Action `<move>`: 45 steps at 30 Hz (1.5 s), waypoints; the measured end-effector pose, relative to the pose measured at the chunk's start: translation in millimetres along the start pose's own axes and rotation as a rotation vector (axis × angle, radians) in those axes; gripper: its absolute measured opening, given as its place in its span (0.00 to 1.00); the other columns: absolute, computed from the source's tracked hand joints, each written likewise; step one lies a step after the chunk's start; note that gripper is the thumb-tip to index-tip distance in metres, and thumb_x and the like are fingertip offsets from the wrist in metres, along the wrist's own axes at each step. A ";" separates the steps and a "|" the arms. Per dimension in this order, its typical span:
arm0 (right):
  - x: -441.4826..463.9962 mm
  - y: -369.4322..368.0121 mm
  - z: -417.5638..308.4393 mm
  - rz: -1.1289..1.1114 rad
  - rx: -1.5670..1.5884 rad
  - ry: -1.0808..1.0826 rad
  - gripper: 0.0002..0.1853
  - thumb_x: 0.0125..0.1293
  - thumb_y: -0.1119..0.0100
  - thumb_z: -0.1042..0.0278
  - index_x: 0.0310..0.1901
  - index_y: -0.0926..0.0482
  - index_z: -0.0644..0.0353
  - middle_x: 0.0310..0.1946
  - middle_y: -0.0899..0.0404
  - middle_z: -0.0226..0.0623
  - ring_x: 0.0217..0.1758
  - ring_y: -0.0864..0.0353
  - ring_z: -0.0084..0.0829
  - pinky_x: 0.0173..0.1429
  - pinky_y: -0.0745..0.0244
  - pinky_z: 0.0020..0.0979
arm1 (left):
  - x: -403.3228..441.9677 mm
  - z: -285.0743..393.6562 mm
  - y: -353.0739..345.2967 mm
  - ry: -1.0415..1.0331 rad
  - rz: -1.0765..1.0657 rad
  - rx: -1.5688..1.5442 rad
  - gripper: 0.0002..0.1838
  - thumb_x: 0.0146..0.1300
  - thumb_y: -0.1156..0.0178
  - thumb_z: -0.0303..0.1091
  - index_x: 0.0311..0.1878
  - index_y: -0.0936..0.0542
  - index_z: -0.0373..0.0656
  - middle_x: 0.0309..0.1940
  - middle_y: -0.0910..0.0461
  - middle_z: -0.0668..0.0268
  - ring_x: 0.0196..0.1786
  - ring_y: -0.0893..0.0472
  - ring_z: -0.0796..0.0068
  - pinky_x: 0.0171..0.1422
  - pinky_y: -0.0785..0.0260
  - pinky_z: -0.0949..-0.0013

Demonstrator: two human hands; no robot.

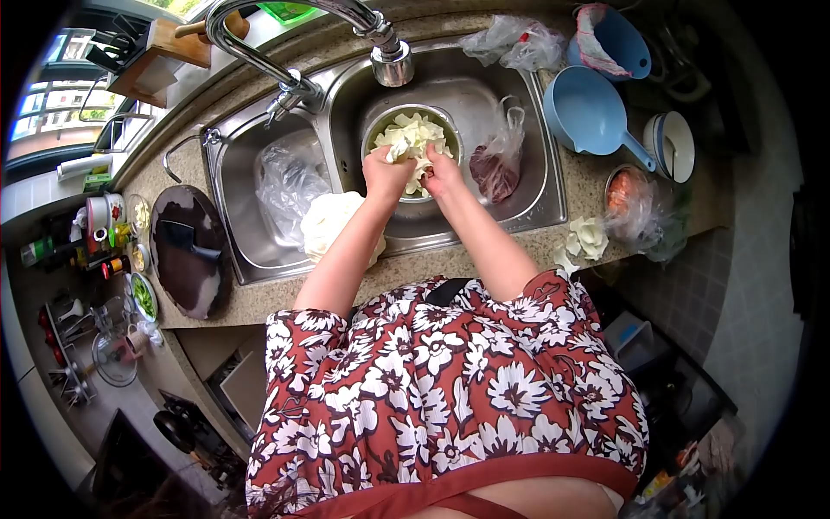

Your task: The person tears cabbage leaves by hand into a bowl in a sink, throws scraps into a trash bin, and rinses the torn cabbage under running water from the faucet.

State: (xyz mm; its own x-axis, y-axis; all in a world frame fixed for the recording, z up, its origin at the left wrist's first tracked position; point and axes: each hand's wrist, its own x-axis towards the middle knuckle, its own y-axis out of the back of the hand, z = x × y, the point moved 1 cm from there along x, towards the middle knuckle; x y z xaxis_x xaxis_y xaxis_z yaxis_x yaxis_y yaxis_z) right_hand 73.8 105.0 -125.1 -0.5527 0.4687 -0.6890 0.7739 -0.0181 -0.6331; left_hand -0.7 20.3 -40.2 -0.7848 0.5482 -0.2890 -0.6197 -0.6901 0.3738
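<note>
A round metal bowl (370, 137) stands in the larger sink basin and is heaped with torn pale cabbage leaves (415, 130). Over its left side, my left hand (388, 173) is closed round a cabbage piece (399, 150). My right hand (443, 176) is at the bowl's right side, fingers bent in among the leaves; what they hold is too small to make out. The two hands are close together but apart. Right of the bowl, a clear plastic bag of dark red meat (496, 173) lies in the basin. A pale cabbage head (334, 227) sits by the smaller basin's front edge.
The chrome faucet (392, 65) hangs above the bowl. Crumpled plastic (290, 182) lies in the smaller basin. A blue colander (586, 111), white bowls (679, 147), bagged orange food (624, 195) and loose leaves (586, 240) are on the right counter. A dark board (186, 259) is left.
</note>
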 end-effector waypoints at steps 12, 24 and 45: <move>20.3 23.7 -31.1 -0.010 -1.245 0.609 0.19 0.58 0.37 0.68 0.52 0.26 0.58 0.44 0.23 0.43 0.47 0.23 0.35 0.51 0.28 0.35 | 34.8 1.2 17.5 0.036 -0.107 0.259 0.14 0.49 0.30 0.38 0.38 0.16 0.42 0.29 0.17 0.60 0.30 0.18 0.69 0.40 0.28 0.67; 2.2 21.7 13.1 -0.170 -2.408 0.466 0.39 0.61 0.52 0.72 0.73 0.54 0.45 0.75 0.67 0.44 0.78 0.67 0.43 0.76 0.64 0.47 | 38.9 -2.0 23.8 0.228 -0.325 -0.113 0.10 0.52 0.38 0.24 0.39 0.21 0.37 0.30 0.19 0.66 0.31 0.21 0.77 0.37 0.29 0.73; -48.6 -49.1 -47.1 -0.402 -1.049 0.903 0.06 0.57 0.36 0.74 0.37 0.20 0.61 0.40 0.23 0.33 0.40 0.23 0.21 0.35 0.25 0.22 | 33.4 1.9 36.2 0.415 -0.657 -0.446 0.14 0.59 0.41 0.27 0.49 0.24 0.40 0.39 0.19 0.65 0.40 0.19 0.77 0.43 0.26 0.72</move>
State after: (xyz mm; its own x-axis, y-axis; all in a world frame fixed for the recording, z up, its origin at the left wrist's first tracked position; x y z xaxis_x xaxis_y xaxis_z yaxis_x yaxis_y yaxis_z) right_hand 77.2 124.7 -43.9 -0.7102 0.6817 0.1759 0.7014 0.7067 0.0932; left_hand -49.4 14.6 -34.6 -0.1565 0.7423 -0.6515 -0.8212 -0.4644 -0.3317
